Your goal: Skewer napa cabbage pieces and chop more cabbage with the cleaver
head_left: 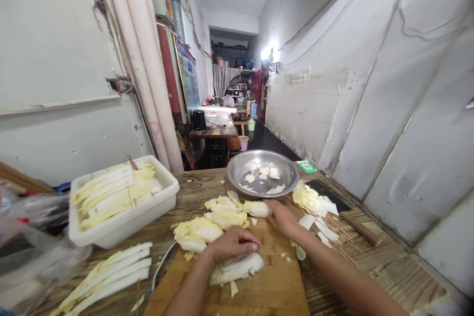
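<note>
My left hand (237,244) hovers over or rests on a pale napa cabbage piece (239,270) on the wooden cutting board (270,281). Its fingers are loosely bent, slightly apart, with nothing seen between them. Farther forward, my right hand (279,216) grips the white end of a small napa cabbage (256,208) at the board's far edge; its fingertips are partly hidden. Several more yellow-white cabbage pieces (198,231) lie beside it, left of my right hand.
A steel bowl (233,182) with cabbage stubs stands behind the board. At left is a white tub (126,224) of skewered cabbage, with leaf strips (118,274) in front. On the right lie bamboo skewers (342,242), a cabbage half (314,200) and a wooden-handled knife (359,228).
</note>
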Demonstrator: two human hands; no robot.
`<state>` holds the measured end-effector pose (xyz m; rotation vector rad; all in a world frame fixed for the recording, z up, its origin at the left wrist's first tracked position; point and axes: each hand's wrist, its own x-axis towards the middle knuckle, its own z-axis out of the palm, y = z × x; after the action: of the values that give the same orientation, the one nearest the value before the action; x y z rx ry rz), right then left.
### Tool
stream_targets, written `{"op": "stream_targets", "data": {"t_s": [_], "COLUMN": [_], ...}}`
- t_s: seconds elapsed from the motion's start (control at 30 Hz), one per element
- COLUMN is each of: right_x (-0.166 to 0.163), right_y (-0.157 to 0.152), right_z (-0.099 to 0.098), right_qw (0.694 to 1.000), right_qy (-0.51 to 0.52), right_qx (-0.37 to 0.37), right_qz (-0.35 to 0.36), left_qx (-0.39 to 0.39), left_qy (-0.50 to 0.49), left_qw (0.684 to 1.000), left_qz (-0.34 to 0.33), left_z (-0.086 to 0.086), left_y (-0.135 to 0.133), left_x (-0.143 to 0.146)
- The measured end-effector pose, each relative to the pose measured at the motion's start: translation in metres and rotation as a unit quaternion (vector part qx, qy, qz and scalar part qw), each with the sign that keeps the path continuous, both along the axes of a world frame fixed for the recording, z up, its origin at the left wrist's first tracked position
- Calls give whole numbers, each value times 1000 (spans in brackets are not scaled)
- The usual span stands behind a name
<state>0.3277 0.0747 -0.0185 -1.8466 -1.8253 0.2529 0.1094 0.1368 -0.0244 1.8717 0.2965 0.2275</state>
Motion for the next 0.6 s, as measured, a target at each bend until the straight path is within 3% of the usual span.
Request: {"op": "stream_targets", "data": {"t_s": [0.2,0.6], "right_x": [12,30], "right_y": [-6,-11], "right_z": [-15,-36], "right_qw": [996,987], "right_qy": [-14,48], "right_qx": [6,-12], "right_qz": [-92,-151], "left_qx": [-8,-16], "left_qy": [-2,31], "left_qw": [1000,999], "left_qz": [-1,12], "left_z": [-1,-2], "left_y": [1,0], "left_x": [0,-1]}}
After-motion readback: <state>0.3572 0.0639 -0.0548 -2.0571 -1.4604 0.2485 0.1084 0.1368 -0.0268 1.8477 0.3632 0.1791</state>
